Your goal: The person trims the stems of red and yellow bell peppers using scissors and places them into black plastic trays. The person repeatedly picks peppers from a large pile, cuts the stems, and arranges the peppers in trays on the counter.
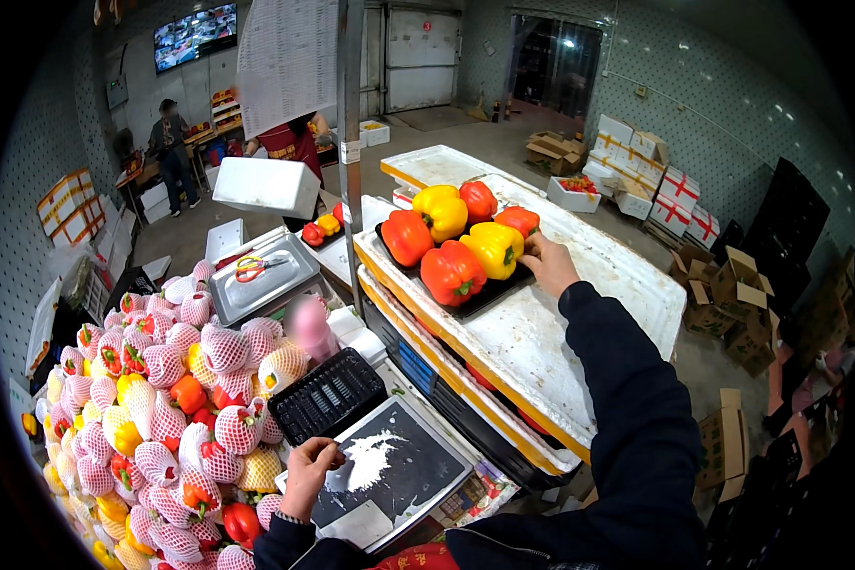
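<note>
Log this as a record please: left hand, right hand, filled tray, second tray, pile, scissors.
Left hand: fingers bent over left edge of dark board; holding unclear
Right hand: fingers at the nearer yellow pepper; grip unclear
Filled tray: two yellow, four reddish peppers; on white foam slab
Second tray: black, beside board
Pile: peppers, many in foam nets
Scissors: lying in gray tray

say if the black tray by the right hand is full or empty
Full, it seems: six red, orange and yellow peppers sit packed together on the black tray, hiding nearly all its floor.
</note>
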`<state>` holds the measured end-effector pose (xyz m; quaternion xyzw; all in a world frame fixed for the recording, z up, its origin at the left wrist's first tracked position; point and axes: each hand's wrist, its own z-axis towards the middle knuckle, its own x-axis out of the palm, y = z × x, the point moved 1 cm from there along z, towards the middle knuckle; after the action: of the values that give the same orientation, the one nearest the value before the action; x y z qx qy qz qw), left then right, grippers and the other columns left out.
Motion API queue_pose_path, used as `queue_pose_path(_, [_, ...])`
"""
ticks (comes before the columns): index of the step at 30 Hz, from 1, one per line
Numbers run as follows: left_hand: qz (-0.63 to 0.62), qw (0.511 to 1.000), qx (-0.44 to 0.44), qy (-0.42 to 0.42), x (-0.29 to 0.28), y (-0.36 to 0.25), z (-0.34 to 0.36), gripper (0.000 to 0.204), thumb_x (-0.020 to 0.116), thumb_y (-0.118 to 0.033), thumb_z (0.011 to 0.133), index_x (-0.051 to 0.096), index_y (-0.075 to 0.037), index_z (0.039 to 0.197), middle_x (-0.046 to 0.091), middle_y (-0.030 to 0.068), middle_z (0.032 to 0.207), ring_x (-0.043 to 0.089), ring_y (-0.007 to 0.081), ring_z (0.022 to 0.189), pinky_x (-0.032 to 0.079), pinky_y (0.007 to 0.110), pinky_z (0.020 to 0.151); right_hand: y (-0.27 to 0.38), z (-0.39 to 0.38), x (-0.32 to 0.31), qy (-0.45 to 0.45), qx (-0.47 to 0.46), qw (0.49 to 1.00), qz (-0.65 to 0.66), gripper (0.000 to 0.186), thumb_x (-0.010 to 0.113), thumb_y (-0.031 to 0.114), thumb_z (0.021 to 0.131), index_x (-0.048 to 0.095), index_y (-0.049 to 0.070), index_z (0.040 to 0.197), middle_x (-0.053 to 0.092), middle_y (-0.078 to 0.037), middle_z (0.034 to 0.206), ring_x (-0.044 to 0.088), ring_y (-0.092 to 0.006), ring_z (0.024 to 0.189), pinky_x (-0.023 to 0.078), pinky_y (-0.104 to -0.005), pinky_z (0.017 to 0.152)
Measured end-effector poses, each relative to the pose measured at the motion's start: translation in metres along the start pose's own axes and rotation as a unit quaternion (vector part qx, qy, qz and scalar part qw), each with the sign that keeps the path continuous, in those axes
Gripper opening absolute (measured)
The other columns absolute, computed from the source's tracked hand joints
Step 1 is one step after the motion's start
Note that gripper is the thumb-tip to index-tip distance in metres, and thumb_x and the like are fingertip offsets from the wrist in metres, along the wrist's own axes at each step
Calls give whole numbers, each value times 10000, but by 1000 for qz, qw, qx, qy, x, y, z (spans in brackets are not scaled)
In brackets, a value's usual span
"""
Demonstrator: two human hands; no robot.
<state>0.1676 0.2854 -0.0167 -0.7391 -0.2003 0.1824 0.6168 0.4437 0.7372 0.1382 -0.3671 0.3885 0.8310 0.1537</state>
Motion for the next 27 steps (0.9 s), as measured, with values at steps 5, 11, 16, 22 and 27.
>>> queue_pose_path(5, [1,1000,-6,6,-1,7,-2,241,590,-182,980,646,49,1023,695,87,822,663,141,738,536,264,690,-7,0,2,-31,-56,997,-45,207,686,106,878,621,1,1045,720,-188,928,698,-342,871,547,-399,776])
queue_pose_path(11, [-6,1000,-14,2,0,13,-4,230,586,-185,988,650,36,1000,698,75,795,658,127,706,527,250,668,3,-4,0,-13,-36,998,-56,219,659,59,881,612,1,1086,719,-205,932,707,-342,882,551,-380,776])
queue_pose_path(16, [-11,1000,-16,2,-1,16,-6,230,588,-193,989,651,28,995,698,72,790,655,123,695,526,248,664,-7,-2,4,-32,-59,995,-70,201,685,129,878,619,12,1027,717,-193,903,690,-366,851,546,-422,763])
queue_pose_path(22, [-23,999,-27,6,-2,20,-9,226,603,-164,984,641,56,1017,697,76,811,657,124,723,544,260,694,-1,-4,2,-27,-53,997,-56,168,675,120,878,633,17,1004,712,-196,899,682,-378,846,543,-431,754])
queue_pose_path(27, [-34,999,-39,6,-2,17,-12,225,596,-162,988,640,56,1021,701,79,818,663,127,723,545,256,696,1,-1,0,-53,-53,994,-81,135,662,98,868,672,25,981,711,-194,925,677,-383,847,542,-406,763])
